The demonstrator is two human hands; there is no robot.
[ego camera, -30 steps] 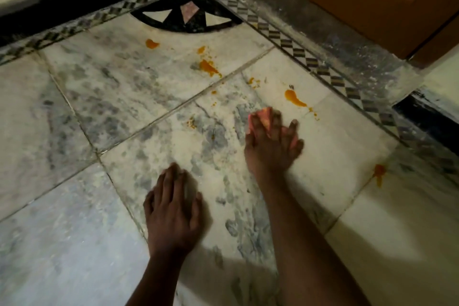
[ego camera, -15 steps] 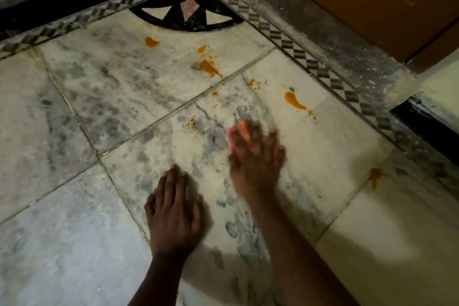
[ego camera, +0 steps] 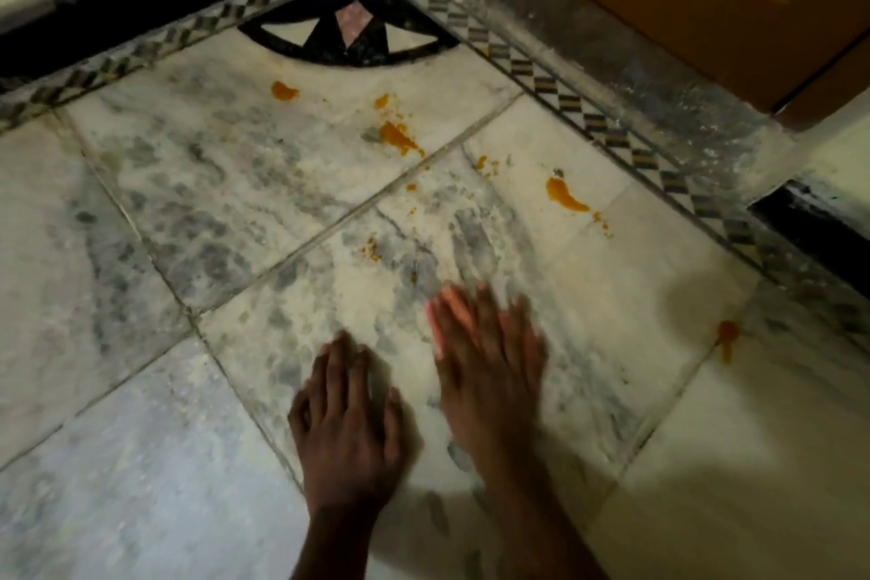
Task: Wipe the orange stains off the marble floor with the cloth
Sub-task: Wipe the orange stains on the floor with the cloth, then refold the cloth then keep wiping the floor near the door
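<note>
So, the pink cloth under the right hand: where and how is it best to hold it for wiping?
Probably from above, as now. The cloth lies almost wholly under the right hand, with only a blurred pink edge showing at the fingertips, so no corner can be seen to pinch. Flat fingers pressing down on its middle suit a thin cloth on the marble floor. The left hand rests flat beside it.

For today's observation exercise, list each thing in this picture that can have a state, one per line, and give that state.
left hand: flat on the floor, fingers straight, holds nothing
right hand: blurred, fingers spread over the cloth, pressing it down
cloth: pink, mostly hidden under the right hand
orange stains: several not yet wiped, beyond the hands
stain at the right tile joint: unwiped
marble floor: dusty, streaked
</note>
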